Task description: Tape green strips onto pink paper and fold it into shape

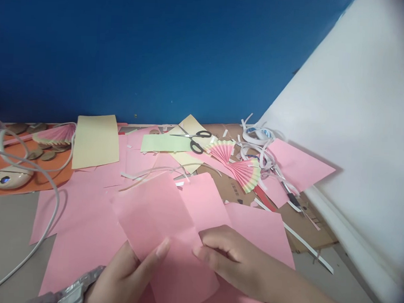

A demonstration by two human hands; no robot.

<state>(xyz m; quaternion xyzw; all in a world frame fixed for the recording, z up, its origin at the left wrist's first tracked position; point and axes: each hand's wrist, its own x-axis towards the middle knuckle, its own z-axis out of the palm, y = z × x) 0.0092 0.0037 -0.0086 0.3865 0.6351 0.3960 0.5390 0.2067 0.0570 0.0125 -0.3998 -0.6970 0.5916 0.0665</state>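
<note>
A sheet of pink paper (159, 212) with faint crease lines is held up between my two hands. My left hand (133, 269) grips its left edge, thumb on the front face and the other fingers mostly hidden behind. On the right edge, my right hand (230, 260) pinches the sheet between thumb and bent forefinger. More pink paper sheets (85, 218) lie flat beneath and around the hands. Farther back, a pleated pink paper fan shape (233, 165) with yellow-green edges rests near black-handled scissors (199, 141).
White paper strips (256, 142) are heaped at the back right beside a utility knife (287, 186). Cardboard (315, 232) lies under them. At left, a white cable (54, 207) curls past a computer mouse (11, 177) and a yellow sheet (97, 142). A blue wall (179, 56) stands behind.
</note>
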